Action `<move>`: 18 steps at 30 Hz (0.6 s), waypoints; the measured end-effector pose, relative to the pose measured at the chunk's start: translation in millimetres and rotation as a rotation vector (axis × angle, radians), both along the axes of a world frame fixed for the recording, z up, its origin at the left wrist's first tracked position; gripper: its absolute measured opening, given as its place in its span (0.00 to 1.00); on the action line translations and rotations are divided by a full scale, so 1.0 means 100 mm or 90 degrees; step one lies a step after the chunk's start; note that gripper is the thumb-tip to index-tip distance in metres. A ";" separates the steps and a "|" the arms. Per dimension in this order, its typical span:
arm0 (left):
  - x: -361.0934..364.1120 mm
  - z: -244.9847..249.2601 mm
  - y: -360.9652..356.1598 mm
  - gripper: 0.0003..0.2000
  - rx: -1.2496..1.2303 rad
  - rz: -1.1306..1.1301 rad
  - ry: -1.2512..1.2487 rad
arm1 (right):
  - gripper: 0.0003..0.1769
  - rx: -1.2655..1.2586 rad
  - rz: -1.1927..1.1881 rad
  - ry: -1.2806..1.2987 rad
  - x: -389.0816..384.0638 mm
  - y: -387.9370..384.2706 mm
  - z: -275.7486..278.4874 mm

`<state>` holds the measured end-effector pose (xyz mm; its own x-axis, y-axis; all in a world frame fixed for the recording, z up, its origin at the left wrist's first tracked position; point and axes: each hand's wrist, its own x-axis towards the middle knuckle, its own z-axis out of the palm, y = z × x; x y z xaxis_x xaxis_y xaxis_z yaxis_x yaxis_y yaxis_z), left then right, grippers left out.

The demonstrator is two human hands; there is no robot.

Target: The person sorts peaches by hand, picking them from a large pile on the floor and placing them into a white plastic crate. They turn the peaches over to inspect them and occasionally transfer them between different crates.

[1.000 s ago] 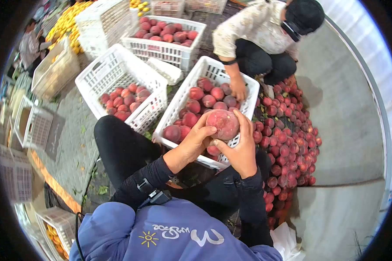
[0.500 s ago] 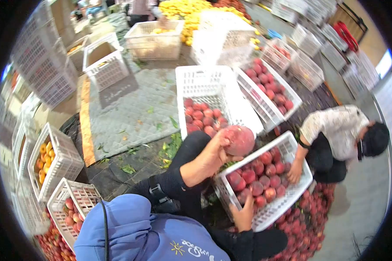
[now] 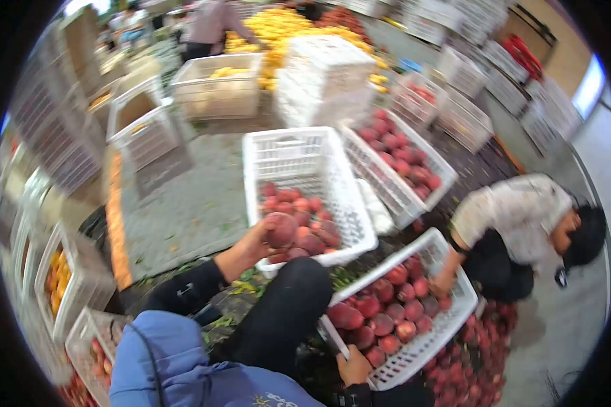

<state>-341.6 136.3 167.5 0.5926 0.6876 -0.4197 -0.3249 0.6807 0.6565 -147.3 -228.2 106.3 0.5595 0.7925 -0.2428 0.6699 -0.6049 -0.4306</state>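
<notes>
Red fruit (image 3: 281,231) fills the left hand (image 3: 252,245), fingers curled round it; the right hand (image 3: 355,368) apparently pinches a crate rim (image 3: 334,336).

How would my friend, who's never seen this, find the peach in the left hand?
Find the bright white crate stack near the top middle, then the open white crate just below it in the picture. By that crate's near left corner is the person's left hand. The peach it holds looks bigger than the peaches lying in the crate.
</notes>
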 end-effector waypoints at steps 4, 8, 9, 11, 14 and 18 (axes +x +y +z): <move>0.51 -0.10 0.14 0.25 0.017 -0.132 -0.007 | 0.14 -0.021 -0.005 -0.009 0.01 0.01 0.01; 1.45 -0.15 0.51 0.21 0.063 -0.198 -0.139 | 0.14 -0.027 0.004 0.003 0.02 0.03 0.05; 1.71 -0.07 0.71 0.22 0.102 -0.220 -0.101 | 0.14 -0.026 -0.005 0.001 0.05 0.02 0.04; 2.26 0.47 0.88 0.25 0.195 -0.154 -0.104 | 0.17 -0.084 0.053 0.040 0.09 0.01 0.01; 2.85 0.86 1.23 0.35 0.144 -0.088 -0.120 | 0.17 -0.076 0.031 0.021 0.07 0.01 -0.04; 3.11 0.86 0.95 0.39 0.300 -0.197 0.048 | 0.15 -0.045 0.041 -0.006 0.06 -0.01 -0.21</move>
<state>-30.7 231.5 253.1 0.7765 0.6099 -0.1586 -0.0974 0.3648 0.9260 -141.0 -228.8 85.3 0.5099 0.8082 -0.2944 0.7121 -0.5887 -0.3826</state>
